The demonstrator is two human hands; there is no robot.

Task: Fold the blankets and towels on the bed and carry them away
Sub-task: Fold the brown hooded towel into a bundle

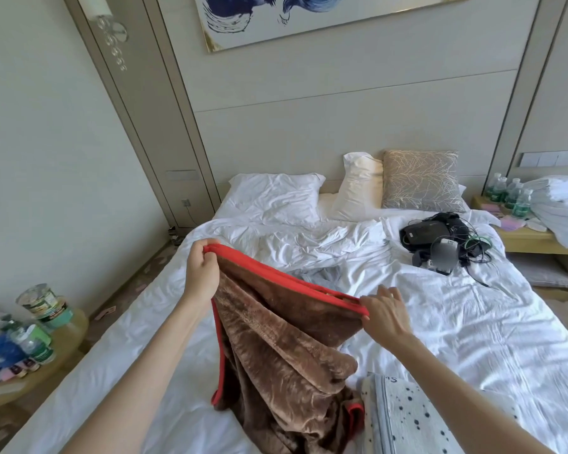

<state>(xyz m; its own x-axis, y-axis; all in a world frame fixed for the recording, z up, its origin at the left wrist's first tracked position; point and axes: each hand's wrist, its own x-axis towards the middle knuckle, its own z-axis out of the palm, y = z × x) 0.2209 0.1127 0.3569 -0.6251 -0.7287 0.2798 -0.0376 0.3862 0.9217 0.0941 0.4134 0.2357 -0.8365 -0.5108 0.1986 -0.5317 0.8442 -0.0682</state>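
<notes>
Item: brown blanket (276,348), red-trimmed, heaped at the near end of the bed (473,339), top edge raised. Left hand (201,270), at its ten o'clock, grips the trim. Right hand (386,314), at three o'clock, pinches it. The edge is stretched between them, likely to square a fold. Spotted towel (407,417) at five o'clock.

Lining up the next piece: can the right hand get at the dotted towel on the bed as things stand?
Probably yes, once freed. The right hand pinches the red edge of the brown blanket, so it must let go first. The dotted towel lies close under that forearm with nothing visibly on it.
</notes>
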